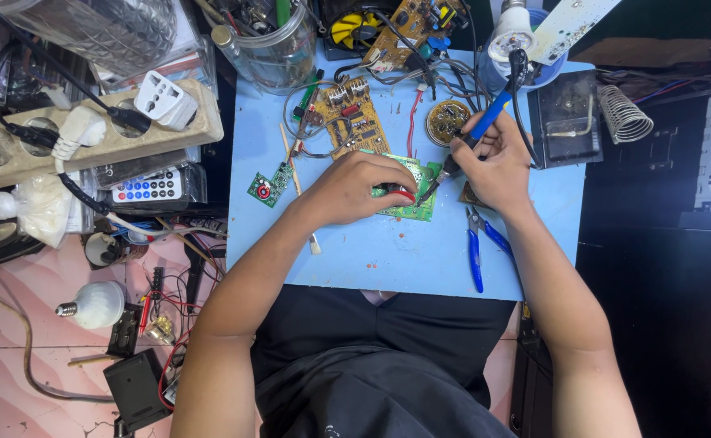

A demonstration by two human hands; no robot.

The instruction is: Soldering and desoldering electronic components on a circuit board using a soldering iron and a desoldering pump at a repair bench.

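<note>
The left hand (355,188) is pinning the green board (411,195) at the mat's (388,259) middle, fingers pinching a red part. The right hand (497,162) is clasping the iron (465,150), tip touching the board just beside those fingers; a slip is likely burning them or bridging joints.

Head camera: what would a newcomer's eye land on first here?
The two hands meeting mid-board: the right hand holds a blue-handled soldering iron with its tip on a green circuit board, which the left hand presses onto the blue work board. Next, a tan circuit board lies behind the hands, and blue-handled cutters lie by the right wrist. At far left sits a beige power strip.
</note>
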